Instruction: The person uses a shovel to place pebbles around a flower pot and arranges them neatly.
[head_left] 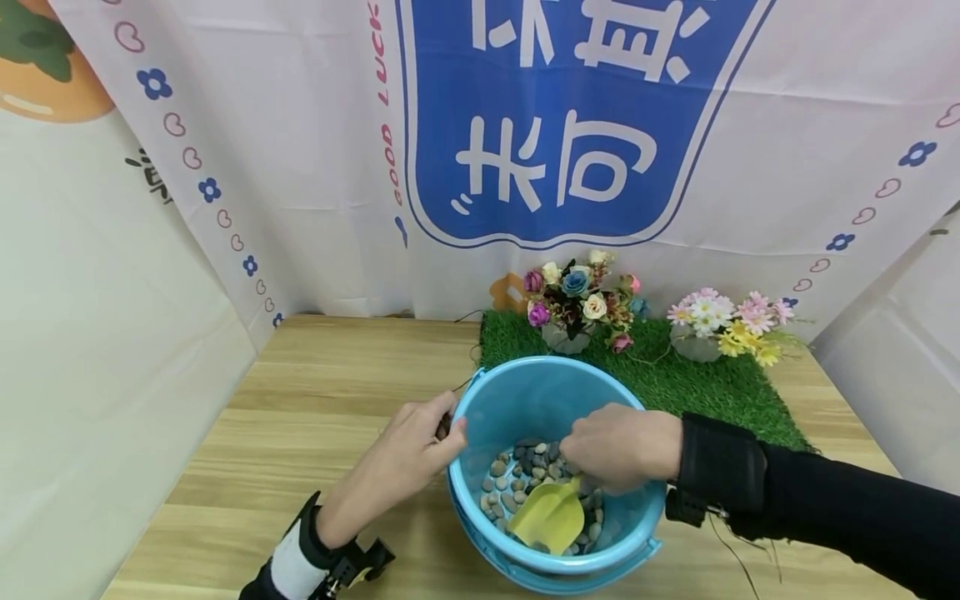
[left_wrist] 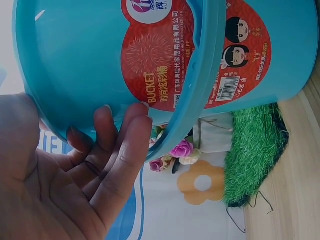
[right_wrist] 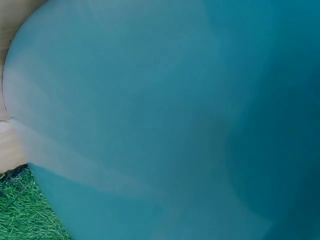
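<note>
Fingers of the right hand [head_left: 617, 446] are curled round the upper end of a yellow scoop [head_left: 546, 518], down inside a blue bucket [head_left: 517, 404]; the fingertips are hidden, and the right wrist view shows mostly a blurred blue wall. From those knuckles the scoop's blade slants down toward the person, over a loose layer of grey and tan pebbles [head_left: 509, 502] that spreads below and to the left of the fingers. Left-hand fingers are bent against the bucket's outer wall just beneath the rim, the thumb lying at the rim opposite them, so that the left hand [head_left: 408, 446] grips the edge. Near their tips, a blue handle [left_wrist: 214, 60] loops round the outside, and a red label [left_wrist: 155, 65] sits just beyond. Past both sets of fingers lies a green grass mat [head_left: 750, 400], bearing a mixed bouquet [head_left: 581, 302] and a pot of daisies [head_left: 731, 323]. Bare wooden table [head_left: 300, 400] stretches left of the left fingers.
</note>
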